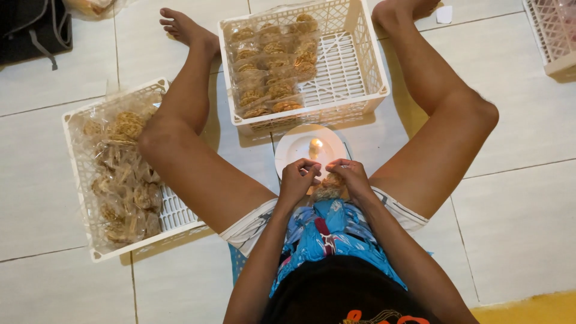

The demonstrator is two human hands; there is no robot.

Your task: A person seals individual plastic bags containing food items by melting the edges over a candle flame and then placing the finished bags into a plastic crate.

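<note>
Head view — snack packet [328,185] between both hands (pinched).

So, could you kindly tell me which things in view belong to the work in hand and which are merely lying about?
In use:
- left hand and right hand pinching a small snack bag
- lit candle on a white plate
- front crate of neatly stacked packets
- left crate of loose packets

Lying about:
- black bag
- third crate, top right
- paper scrap

Floor [522,198]: pale square tiles w/ thin dark grout lines, slightly glossy. Yellow strip [528,309] at near right corner. Dark bag [30,27] far left. Small white scrap [444,14] far right. Warm, even indoor light.
</note>
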